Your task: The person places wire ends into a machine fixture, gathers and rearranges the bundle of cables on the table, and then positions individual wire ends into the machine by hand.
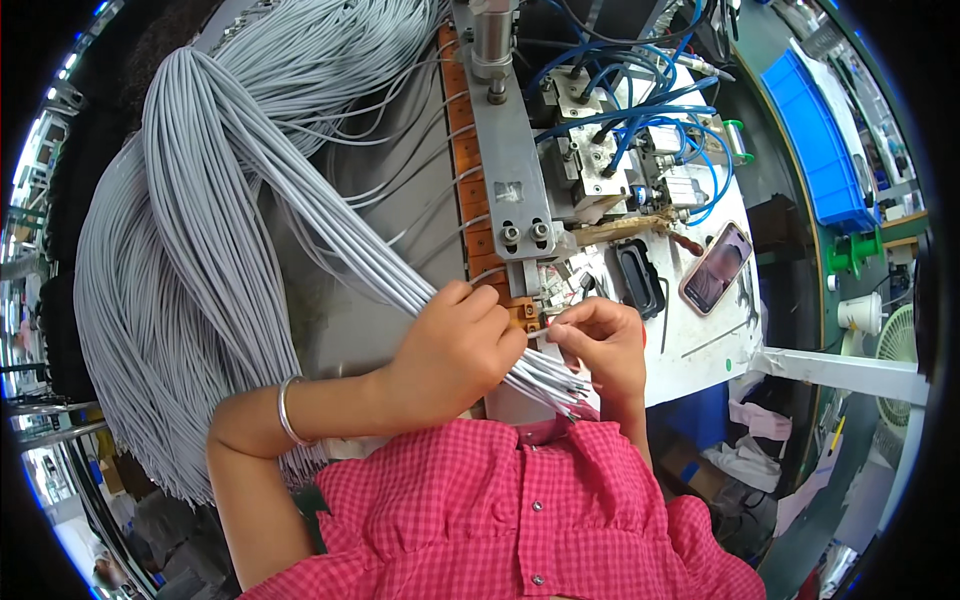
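Observation:
A bundle of grey cables [345, 222] runs down from the left into my left hand [458, 350], whose fingers are wrapped round it. The cut cable ends [560, 385] fan out below that fist, close to my shirt. My right hand [605, 345] pinches the tip of one grey cable [537, 333] between thumb and fingers, just right of my left knuckles. Right above both hands is the lower end of an orange-brown slotted rail [468, 190], with single cables lying across to it. A metal machine arm [510, 150] with bolts stands beside the rail.
A large heap of grey cables [190, 300] hangs over the table's left side. Blue air hoses [640, 110] and metal valve blocks [590, 170] fill the far right. A phone [716, 268], a black tray [638, 278] and a hex key lie right of my hands. A blue bin [815, 140] stands farther off.

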Available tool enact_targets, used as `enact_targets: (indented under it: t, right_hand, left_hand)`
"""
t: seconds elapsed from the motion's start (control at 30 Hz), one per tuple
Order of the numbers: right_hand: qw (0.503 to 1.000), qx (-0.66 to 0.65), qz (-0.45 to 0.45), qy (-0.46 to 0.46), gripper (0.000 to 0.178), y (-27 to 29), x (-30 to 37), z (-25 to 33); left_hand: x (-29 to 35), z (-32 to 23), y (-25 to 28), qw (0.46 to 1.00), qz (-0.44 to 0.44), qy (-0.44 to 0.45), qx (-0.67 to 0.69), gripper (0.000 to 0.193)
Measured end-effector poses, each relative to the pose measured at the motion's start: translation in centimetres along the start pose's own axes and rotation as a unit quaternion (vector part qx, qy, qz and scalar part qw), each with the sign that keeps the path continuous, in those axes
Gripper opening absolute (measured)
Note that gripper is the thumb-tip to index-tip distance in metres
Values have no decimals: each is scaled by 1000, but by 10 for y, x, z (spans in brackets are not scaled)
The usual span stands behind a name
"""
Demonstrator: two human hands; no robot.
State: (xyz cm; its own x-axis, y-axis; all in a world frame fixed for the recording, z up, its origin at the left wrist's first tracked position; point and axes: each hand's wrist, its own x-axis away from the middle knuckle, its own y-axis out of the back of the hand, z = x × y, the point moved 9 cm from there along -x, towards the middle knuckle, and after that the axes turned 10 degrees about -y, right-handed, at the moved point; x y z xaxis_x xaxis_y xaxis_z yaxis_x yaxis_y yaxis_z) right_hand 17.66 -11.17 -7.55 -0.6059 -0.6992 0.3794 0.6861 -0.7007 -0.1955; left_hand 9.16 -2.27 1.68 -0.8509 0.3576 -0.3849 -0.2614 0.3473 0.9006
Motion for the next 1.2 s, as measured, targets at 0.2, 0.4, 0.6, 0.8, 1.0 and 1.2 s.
enact_targets:
  t: [0.2, 0.4, 0.6, 0.8, 1.0, 1.2]
  right_hand:
    - [1000, -5, -25, -5, 9, 3, -10, -7]
    - [990, -67, 23, -122, 11, -3, -15, -27]
    - [999, -4, 11, -43, 10, -7, -13, -13]
    - [992, 121, -30, 9, 9, -4, -5, -2]
    - [999, 0, 3, -50, 4, -4, -14, -13]
    - [997, 32, -52, 38, 9, 5, -1, 5]
  left_hand:
    - [-2, -2, 3, 998, -24, -31, -41, 11]
    - [3, 5, 0, 998, 16, 30, -48, 12]
    - [2, -2, -6, 998, 15, -18, -49, 12]
    - [4, -1, -2, 998, 21, 1, -55, 12]
    - [2, -1, -6, 998, 37, -11, -45, 11]
    - [2, 0, 0, 998, 17, 1, -56, 10]
